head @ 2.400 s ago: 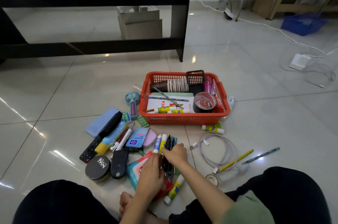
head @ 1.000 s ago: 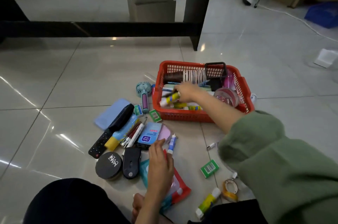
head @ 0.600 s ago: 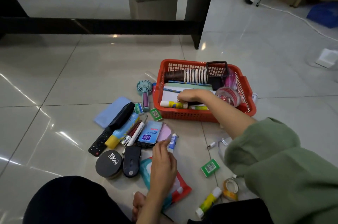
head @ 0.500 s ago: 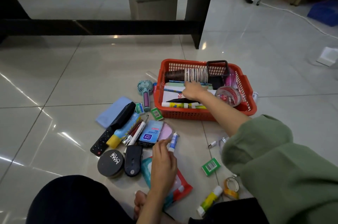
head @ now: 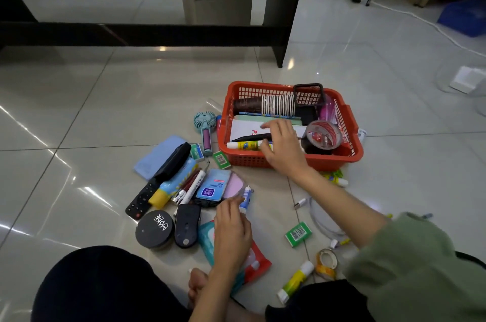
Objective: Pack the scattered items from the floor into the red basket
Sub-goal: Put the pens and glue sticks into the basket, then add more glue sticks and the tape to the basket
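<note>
Left of the red basket much of the pile is still on the floor: a remote, a round black compact, a black mouse and a handheld fan. Your left hand, in front of the basket, touches a small blue-and-white tube with relaxed fingers, not yet gripping it. Your right hand sits over the basket's front rim, fingers spread, holding nothing. Inside lie pens, a tape roll and a booklet. Right of it, a cable and glue stick remain: roughly half done.
</note>
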